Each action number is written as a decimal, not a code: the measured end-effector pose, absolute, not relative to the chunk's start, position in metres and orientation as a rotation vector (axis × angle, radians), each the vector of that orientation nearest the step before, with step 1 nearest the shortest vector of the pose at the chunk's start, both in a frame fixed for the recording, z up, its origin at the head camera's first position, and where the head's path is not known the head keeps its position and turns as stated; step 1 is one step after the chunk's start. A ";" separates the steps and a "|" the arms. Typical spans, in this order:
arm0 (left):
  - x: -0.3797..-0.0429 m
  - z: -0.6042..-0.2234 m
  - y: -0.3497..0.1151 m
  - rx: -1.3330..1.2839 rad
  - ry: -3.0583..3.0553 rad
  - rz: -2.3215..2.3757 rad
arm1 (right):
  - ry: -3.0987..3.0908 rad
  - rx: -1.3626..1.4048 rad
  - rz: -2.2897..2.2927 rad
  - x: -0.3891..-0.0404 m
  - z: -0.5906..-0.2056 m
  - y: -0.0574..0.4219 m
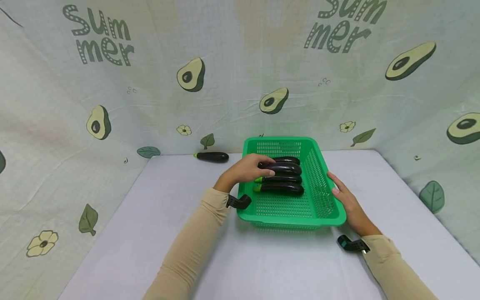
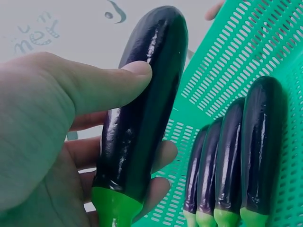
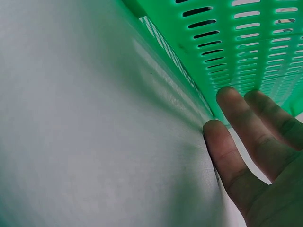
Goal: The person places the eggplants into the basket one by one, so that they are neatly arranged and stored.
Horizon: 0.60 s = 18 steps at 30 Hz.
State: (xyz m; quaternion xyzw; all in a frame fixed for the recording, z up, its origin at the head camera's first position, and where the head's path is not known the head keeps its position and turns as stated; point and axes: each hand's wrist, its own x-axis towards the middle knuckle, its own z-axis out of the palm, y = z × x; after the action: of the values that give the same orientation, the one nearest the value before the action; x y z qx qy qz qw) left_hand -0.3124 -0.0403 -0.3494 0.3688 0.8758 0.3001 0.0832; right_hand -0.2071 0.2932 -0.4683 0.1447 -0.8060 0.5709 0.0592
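My left hand (image 1: 249, 167) grips a glossy dark purple eggplant (image 2: 142, 109) over the green basket (image 1: 285, 221). In the left wrist view the thumb lies across its side, fingers curl behind, and its green stem end points down. Several more eggplants (image 2: 260, 146) lie side by side inside the basket, stem ends aligned. The head view has their green ends toward the left, partly covered by the left hand. At the basket's right side, my right hand (image 1: 350, 208) touches the rim. Its extended fingers (image 3: 258, 135) reach the slotted outer wall in the right wrist view.
Another eggplant (image 1: 212, 157) lies on the white table (image 1: 165, 208) at the back, left of the basket. Behind the table hangs a pale cloth (image 1: 232, 108) printed with avocados, leaves and lettering. A dark band (image 1: 239, 202) circles the left wrist, with another band (image 1: 352, 244) on the right.
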 end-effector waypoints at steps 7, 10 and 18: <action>-0.315 -0.352 -0.032 1.086 2.610 0.877 | -2.425 0.462 1.733 -0.208 -0.468 0.293; -0.317 -0.355 -0.029 1.079 2.607 0.865 | -2.428 0.462 1.732 -0.208 -0.469 0.293; -0.318 -0.359 -0.023 1.113 2.602 0.767 | -2.428 0.459 1.710 -0.208 -0.469 0.293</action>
State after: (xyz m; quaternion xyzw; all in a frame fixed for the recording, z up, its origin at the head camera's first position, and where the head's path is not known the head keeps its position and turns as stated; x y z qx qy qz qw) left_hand -0.3175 -0.0231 -0.3586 0.3774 0.8825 0.2603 0.1047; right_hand -0.2081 0.2925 -0.4687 0.1524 -0.8061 0.5678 0.0680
